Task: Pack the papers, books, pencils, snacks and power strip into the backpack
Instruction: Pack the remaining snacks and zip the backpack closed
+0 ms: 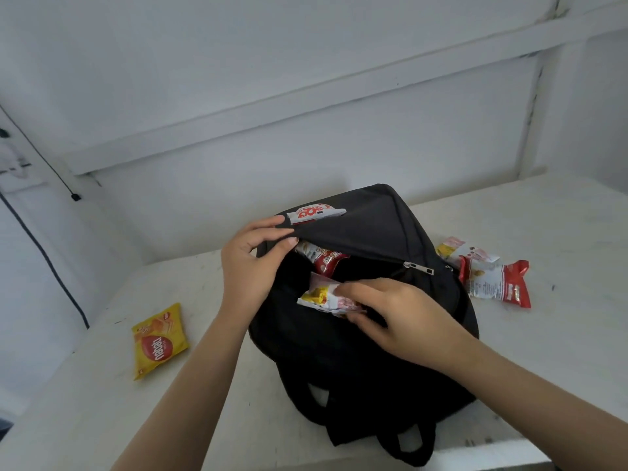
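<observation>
Desk (85, 402), white: yellow wafer packet (159, 339) marked "nabati" lies apart, left of the black backpack (373, 362). Left hand (251, 263) pinches the backpack's raised flap, which carries a white-and-red packet (316, 212) with unreadable lettering; a red packet (323, 258) sits inside the opening. Right hand (390, 311) grips a yellow-and-white snack packet (321, 295) at the mouth; two more packets (496, 283), print illegible, lie on the desk at right.

Matt black cloth backpack (367, 351), metal zip pull (418, 267) — glossy plastic snack packets (494, 283) — scuffed matt white table (560, 229)
</observation>
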Demonstrator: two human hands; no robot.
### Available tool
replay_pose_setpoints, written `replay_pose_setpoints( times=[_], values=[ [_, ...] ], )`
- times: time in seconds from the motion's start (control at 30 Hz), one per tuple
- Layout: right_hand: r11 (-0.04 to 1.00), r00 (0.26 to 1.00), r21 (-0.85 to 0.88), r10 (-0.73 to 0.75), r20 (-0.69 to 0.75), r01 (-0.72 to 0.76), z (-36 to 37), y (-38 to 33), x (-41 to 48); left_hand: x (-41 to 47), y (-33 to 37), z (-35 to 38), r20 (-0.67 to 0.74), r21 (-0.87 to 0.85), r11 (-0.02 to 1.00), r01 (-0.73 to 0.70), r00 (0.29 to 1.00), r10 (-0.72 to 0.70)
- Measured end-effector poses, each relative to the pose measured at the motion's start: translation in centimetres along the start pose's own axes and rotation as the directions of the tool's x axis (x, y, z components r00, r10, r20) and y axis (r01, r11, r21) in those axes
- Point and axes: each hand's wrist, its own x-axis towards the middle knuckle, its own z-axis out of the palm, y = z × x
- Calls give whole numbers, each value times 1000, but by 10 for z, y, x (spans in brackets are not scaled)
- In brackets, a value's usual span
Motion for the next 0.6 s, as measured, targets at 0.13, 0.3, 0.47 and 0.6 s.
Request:
replay_pose_setpoints(
  times=[0.13, 0.3, 0.47, 0.6],
  values=[
    [988, 981, 131, 55, 189, -80, 5, 0, 19, -1, 4, -2, 37, 34, 998, -46, 998, 45],
    [990, 920, -12, 134, 368, -140, 28, -5, 42, -3, 5, -4, 57, 41, 996, -83, 995, 81],
    [984, 925, -95, 175, 338, -151, 36, -11, 52, -4, 5, -7, 78, 71, 993, -96, 993, 90],
    [993, 980, -100, 74, 185, -56, 31, -20, 34, -3, 3, -8, 96, 66, 994, -86, 992, 79]
  ],
)
